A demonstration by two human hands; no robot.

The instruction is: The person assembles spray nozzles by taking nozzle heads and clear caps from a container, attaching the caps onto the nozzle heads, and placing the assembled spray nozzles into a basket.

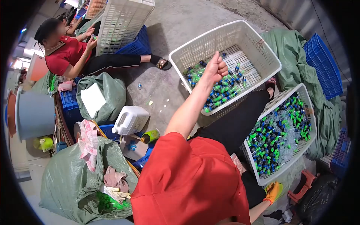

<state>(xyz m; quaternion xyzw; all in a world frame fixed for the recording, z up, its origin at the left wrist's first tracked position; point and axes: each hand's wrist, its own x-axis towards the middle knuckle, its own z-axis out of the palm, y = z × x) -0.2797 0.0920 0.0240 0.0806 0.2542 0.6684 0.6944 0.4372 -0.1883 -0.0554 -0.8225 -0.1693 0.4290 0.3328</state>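
My bare left hand (216, 68) is raised over a white slatted basket (262, 48), its fingers curled closed and the thumb extended; whatever it may hold is hidden. Small green-and-blue plastic pieces (225, 89) lie along the near and left part of that basket's floor. To the right, a second white basket (313, 123) is filled with many similar pieces (268, 138), plus clear ones (290, 133). My right hand (273, 192), in a yellow-orange glove, is beside this basket's near corner. Its fingers look extended, with nothing visible in them.
A co-worker (65, 56) in red sits at the upper left, hands near a small piece, beside a tall white crate (122, 26). Green sacks (71, 180), a white jug (131, 120) and a grey bucket (35, 114) stand left. Blue crates (322, 65) and a red stool (303, 185) are right.
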